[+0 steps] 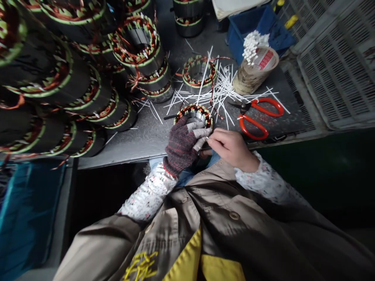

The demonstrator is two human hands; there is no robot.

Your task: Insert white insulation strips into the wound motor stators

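A wound motor stator (194, 109), with copper coils and a green-yellow rim, sits at the table's front edge. My left hand (182, 145), in a dark knitted glove with pale fingertips, is wrapped over its near side. Bare and pinched closed, my right hand (231, 147) is at the stator's right near edge. A small white end, apparently of a thin white strip, shows at its fingertips; the rest is hidden. Just behind stands another stator (199, 86), with loose white strips (224, 91) strewn over and beside it. Red-handled scissors (254, 113) lie open to the right.
Stacked stators (84, 93) fill the left side of the grey table (146, 142). At back right, a tape-wrapped cup (252, 76) holds a bundle of white strips, near a blue bin (237, 27). Grey plastic crates (336, 58) border the right side. A teal crate (32, 210) is at lower left.
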